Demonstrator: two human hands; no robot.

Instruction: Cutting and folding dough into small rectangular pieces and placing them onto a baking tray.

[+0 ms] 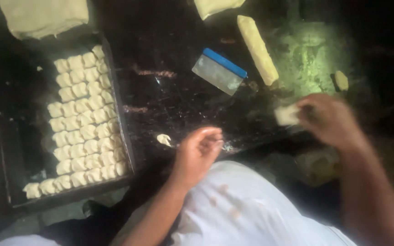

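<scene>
While left hand point(198, 152) curls empty, right hand point(329, 119) pinches dough piece point(287, 114) — blurred

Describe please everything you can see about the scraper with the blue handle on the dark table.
The bench scraper has a flat, greyish blade that looks like metal, roughly rectangular, with a blue grip along its upper right edge. It lies flat and turned at a slant on the dark worktop, dusted with flour or dough smears. It sits apart from the long dough roll to its right. Neither hand touches it.
</scene>
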